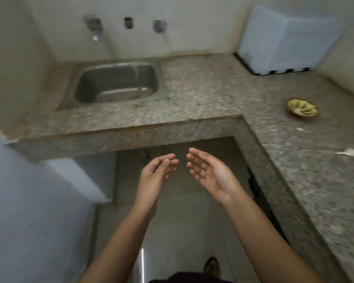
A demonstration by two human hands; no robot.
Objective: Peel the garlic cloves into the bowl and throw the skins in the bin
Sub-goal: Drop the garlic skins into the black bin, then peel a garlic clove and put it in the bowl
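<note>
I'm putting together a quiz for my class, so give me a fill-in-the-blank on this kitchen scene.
1. The left hand and the right hand both hold ____.
2. The small yellow-brown bowl rests on the speckled granite ____.
3. The stainless steel sink lies to the ____ of that bowl.
Missing words: nothing; counter; left.

No words, numbers or signs can be read anywhere; the picture is too blurry.
</note>
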